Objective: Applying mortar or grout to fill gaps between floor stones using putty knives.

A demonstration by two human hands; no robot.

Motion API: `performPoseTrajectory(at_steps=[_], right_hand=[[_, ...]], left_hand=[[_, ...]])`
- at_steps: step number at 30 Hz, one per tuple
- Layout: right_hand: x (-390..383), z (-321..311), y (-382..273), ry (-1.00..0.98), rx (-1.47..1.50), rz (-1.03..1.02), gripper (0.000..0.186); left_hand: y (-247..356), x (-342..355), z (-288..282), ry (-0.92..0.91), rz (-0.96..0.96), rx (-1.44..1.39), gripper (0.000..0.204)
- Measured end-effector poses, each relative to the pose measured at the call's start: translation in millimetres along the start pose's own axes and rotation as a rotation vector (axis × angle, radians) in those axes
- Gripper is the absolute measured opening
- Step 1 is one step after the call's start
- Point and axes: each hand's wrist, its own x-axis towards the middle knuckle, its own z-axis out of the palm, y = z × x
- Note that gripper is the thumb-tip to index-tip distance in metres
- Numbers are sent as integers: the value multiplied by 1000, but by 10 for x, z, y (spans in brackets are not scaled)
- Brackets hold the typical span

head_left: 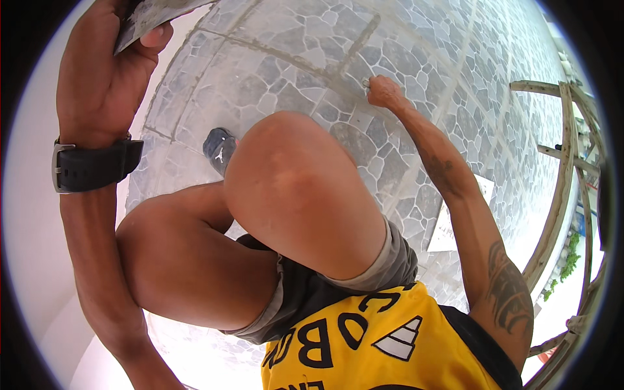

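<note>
At the upper left, my left hand (104, 81) is raised beside the white wall. Its fingers grip a thin, flat grey plate (148, 21) smeared with dried material; the plate's upper part runs out of view. Farther out, my right hand (385, 92) is closed just over or on the tiled floor (279, 75), beside a darker joint line between tiles. A small light end of something (366, 82) pokes out of its fist, too little showing to name. Joint lines (286, 57) near it look wider and rougher than others.
My bent knees (286, 169) and a dark shoe (220, 148) take up the middle. A white sheet (445, 229) lies on the floor beneath my right arm. Along the right runs a rough wooden railing (562, 188), with green plants (571, 257) beyond. A white wall (32, 214) borders the left.
</note>
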Motion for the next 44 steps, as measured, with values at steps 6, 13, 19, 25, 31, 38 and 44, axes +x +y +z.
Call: performPoseTrajectory(at_steps=[6, 13, 19, 25, 31, 38, 44], right_hand=[[-343, 701, -268, 184, -265, -23, 22], [-357, 110, 419, -92, -8, 125, 22], [-726, 495, 325, 61, -75, -74, 25], [-651, 211, 642, 23, 38, 83, 33], [-933, 673, -36, 28, -133, -260, 30], [-826, 104, 892, -174, 144, -9, 22], [-1077, 192, 1472, -8, 120, 197, 22]], left_hand=[[-138, 78, 248, 109, -27, 18, 38], [-60, 71, 352, 44, -18, 183, 38], [-74, 16, 350, 15, 159, 755, 41], [-75, 85, 396, 62, 56, 512, 41], [-79, 143, 322, 52, -20, 212, 41], [-96, 49, 664, 24, 527, 1417, 41], [-21, 67, 588, 47, 335, 1171, 42]])
